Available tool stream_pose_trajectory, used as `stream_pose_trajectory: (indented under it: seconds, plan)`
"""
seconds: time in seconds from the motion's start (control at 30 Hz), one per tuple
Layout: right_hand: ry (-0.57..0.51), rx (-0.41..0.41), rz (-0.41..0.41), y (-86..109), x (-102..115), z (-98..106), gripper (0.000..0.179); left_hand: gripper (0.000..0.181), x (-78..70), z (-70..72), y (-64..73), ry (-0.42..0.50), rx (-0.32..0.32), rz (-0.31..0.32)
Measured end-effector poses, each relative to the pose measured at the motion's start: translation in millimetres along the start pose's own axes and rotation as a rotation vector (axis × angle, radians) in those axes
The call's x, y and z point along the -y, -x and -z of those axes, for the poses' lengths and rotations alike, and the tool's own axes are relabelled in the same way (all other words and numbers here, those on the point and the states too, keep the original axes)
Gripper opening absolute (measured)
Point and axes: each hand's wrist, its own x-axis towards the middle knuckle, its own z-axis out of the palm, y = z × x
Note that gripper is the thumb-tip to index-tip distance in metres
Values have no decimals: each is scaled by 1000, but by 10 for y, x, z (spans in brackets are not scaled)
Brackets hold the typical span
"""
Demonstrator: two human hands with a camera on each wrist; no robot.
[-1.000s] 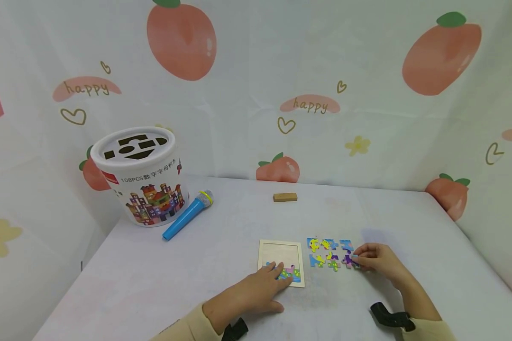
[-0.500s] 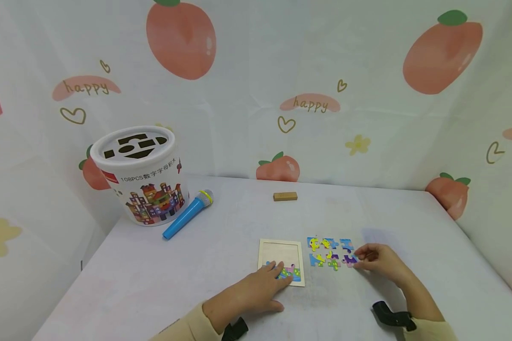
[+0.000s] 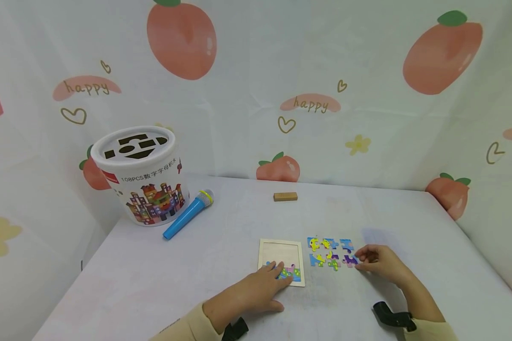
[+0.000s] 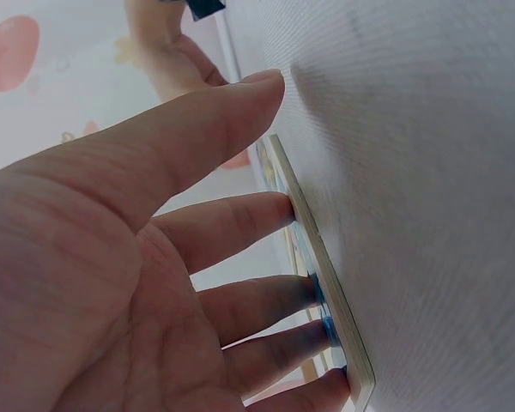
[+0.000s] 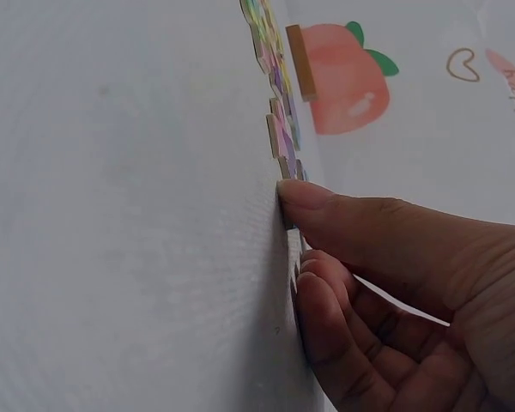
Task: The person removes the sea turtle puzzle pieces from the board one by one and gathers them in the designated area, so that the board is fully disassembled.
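My left hand [image 3: 260,289] lies with fingers spread over the lower part of a pale wooden puzzle tray [image 3: 260,251]. In the left wrist view its straight fingertips press on the tray [image 4: 330,275] from above. Blue, green and pink jigsaw pieces [image 3: 296,273] fill the tray's lower end, partly hidden by the fingers; bare wood shows above. To the right, several loose jigsaw pieces [image 3: 314,244] lie in two rows. My right hand [image 3: 381,261] pinches a purple-and-blue jigsaw piece [image 3: 354,259] at the right end of the near row, thumb at its near edge; the fingertips partly cover it.
A white block bucket [image 3: 153,189] with a shape-cutout lid stands at the back left. A blue toy microphone [image 3: 185,220] leans against its base. At the back of the white table [image 3: 222,255] lies a small wooden block [image 3: 285,196]. A peach-print cloth hangs behind.
My right hand has shifted slightly to the right, and more of the purple piece shows beside its fingertips. The left hand and the tray have stayed in place.
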Motion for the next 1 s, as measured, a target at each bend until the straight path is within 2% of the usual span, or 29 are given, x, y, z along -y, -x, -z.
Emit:
stream_pose_trajectory:
  seconds: [0.43,0.67,0.8,0.9,1.0]
  plan:
    - [2,-4,15,6,-8,10,31,64,-11,18,8,-5,5,0]
    - [10,2,55,1,-5,25,30,64,-15,25,22,-2,-2,-1]
    - [3,4,42,0,2,27,33,65,-11,17,24,4,-3,-8]
    - [2,-7,32,0,11,22,35,66,-5,17,28,19,1,-14]
    - [31,-34,61,-7,46,14,36,67,15,35,22,70,0,-6]
